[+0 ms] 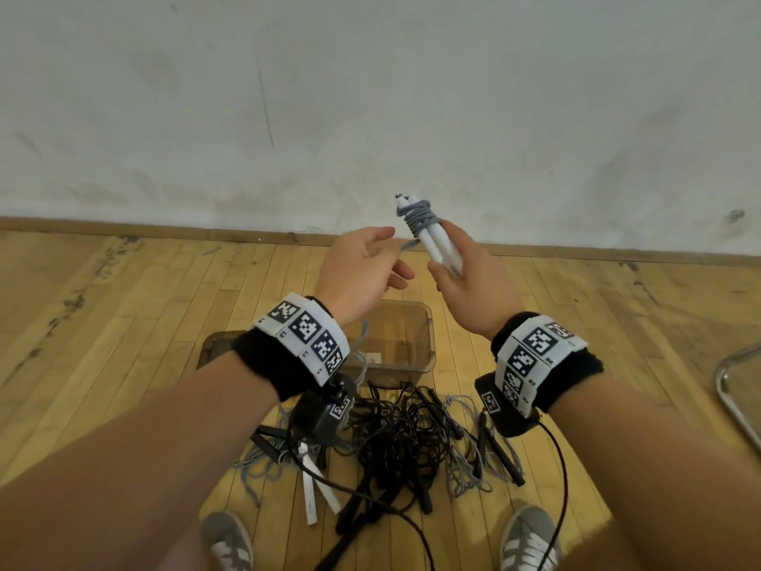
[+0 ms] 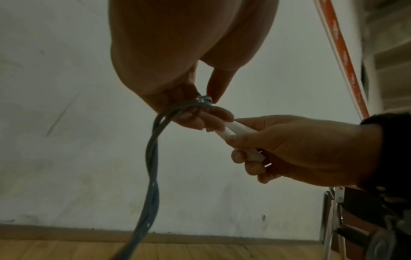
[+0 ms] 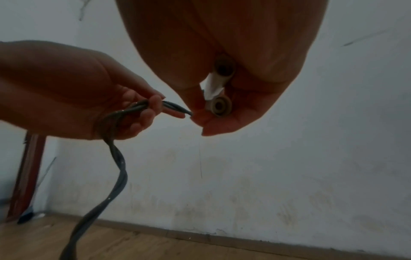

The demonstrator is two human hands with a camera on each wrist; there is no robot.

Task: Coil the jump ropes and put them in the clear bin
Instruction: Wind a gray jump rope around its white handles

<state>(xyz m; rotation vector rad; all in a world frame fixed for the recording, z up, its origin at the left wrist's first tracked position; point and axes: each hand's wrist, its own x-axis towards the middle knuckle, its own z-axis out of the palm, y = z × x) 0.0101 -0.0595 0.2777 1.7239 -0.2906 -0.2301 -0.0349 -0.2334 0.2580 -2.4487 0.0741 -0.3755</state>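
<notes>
Rope in hand: two white handles [image 1: 436,245] side by side, long axis tilted, tips pointing up toward 11 o'clock at the wall, butt ends down toward 5 o'clock in the palm. Held up in the air above the bin, not touching anything else.

Cord: grey cord [image 1: 418,216] wound round the upper part of the handles in a handful of tight turns; the loose doubled tail [image 2: 153,158] runs off to 9 o'clock and then hangs down, twisted on itself.

Right hand: right hand [image 1: 465,278] wrapped round the lower half of both handles, fingers curled snug; the wrist view shows the two round end caps [image 3: 220,105] poking out of the fist.

Left hand: left hand [image 1: 362,269] just at 9 o'clock of the bundle, fingers curled round the tail, pinching it close to the wraps.

Bin: clear bin [image 1: 424,323] on the floor under the hands, at about 6 o'clock from them. Can't really tell what's lying in it.

Pile: messy heap of black and grey ropes [image 1: 395,443] on the floor at 6 o'clock of the bin, just beside its near wall, with loose white handles [image 1: 313,484] at the pile's 8 o'clock.

Floor: worn wooden planks [image 1: 144,323], scuffed.

Room: smudgy white wall [image 1: 370,96] with a wooden baseboard; a metal tube frame [image 1: 737,389] at the 3 o'clock edge.
</notes>
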